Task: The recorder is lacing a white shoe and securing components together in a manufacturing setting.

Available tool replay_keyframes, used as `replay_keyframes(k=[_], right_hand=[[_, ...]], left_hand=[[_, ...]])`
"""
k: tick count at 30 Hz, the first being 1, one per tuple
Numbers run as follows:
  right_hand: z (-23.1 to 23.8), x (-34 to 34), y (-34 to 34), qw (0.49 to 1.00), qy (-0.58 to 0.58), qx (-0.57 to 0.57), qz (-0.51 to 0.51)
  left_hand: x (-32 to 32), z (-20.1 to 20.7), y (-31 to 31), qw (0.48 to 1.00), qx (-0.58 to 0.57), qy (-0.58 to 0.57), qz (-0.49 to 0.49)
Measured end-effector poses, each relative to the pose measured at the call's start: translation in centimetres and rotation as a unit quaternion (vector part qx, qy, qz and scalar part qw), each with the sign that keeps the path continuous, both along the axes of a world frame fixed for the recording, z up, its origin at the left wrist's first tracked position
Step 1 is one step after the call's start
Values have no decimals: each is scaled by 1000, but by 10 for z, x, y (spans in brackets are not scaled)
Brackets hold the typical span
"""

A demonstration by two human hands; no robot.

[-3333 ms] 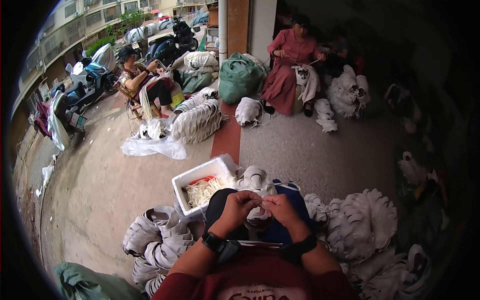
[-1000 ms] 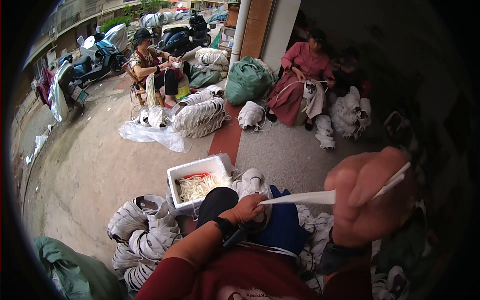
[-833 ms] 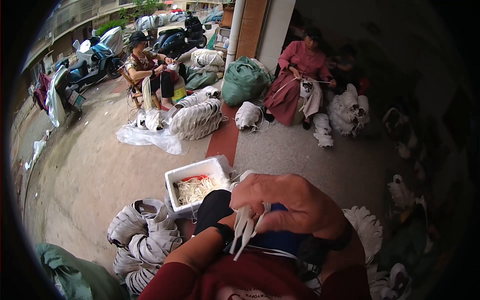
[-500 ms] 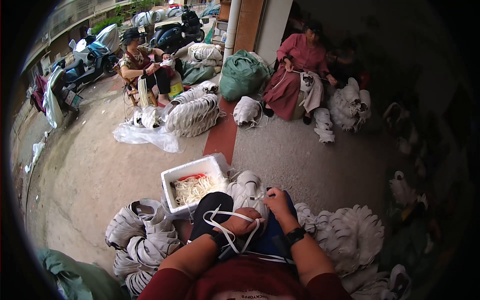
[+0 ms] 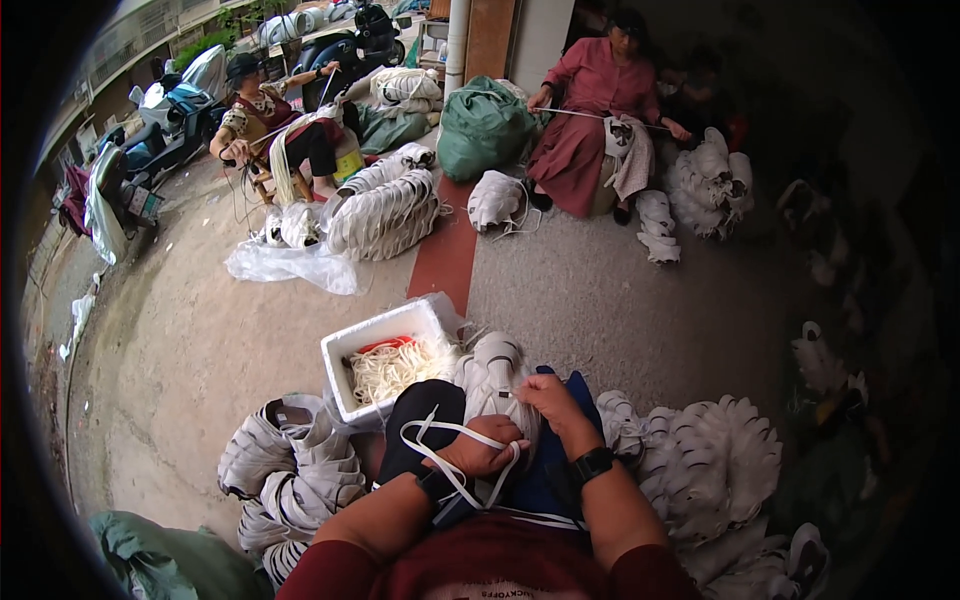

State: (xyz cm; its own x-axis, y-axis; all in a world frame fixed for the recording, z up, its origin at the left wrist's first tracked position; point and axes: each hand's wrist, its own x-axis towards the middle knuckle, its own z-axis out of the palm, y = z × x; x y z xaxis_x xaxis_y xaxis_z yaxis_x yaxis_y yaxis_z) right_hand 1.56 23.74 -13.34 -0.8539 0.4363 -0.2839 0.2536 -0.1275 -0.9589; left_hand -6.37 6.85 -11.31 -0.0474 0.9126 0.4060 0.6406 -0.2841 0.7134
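Note:
A white shoe upper (image 5: pixel 494 372) rests between my knees, its toe pointing away from me. My left hand (image 5: pixel 484 448) is closed at its near end on a white shoelace (image 5: pixel 424 428). The lace loops out to the left of that hand and back across my wrist, one tip sticking up. At the upper's right edge my right hand (image 5: pixel 554 402) makes a pinch; a thin white piece, seemingly the lace, shows at its fingertips. Exactly how the lace runs between the two hands is hidden.
Beyond my left knee stands a white foam box (image 5: pixel 336 378) of loose laces (image 5: pixel 392 370). Stacked shoe uppers lie on my left (image 5: pixel 290 465) and right (image 5: pixel 705 460). A green sack (image 5: pixel 165 555) sits at lower left. Two seated people (image 5: pixel 275 125) (image 5: pixel 605 110) work farther off.
My right hand has shifted slightly left, closer to the upper. My left hand stays nearly still. The person at far left has spread both arms apart; the person in pink has stretched a lace sideways.

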Motion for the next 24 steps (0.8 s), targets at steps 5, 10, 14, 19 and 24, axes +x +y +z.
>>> replay_keyframes(k=[5, 10, 14, 19, 24], right_hand=[[0, -3, -9, 987, -10, 156, -29], [-8, -4, -16, 983, 43, 137, -116], [-17, -10, -18, 967, 56, 190, -161], [-18, -5, -16, 974, 20, 149, -172], [-10, 1, -14, 977, 19, 149, -152]], left_hand=[[1, 0, -1, 1000, -4, -1, 5], [2, -1, 0, 1000, -2, 4, 5], [2, 0, -1, 1000, -4, 4, 8], [2, 0, -1, 1000, -3, 0, 12], [2, -5, 0, 1000, 17, 0, 10]])
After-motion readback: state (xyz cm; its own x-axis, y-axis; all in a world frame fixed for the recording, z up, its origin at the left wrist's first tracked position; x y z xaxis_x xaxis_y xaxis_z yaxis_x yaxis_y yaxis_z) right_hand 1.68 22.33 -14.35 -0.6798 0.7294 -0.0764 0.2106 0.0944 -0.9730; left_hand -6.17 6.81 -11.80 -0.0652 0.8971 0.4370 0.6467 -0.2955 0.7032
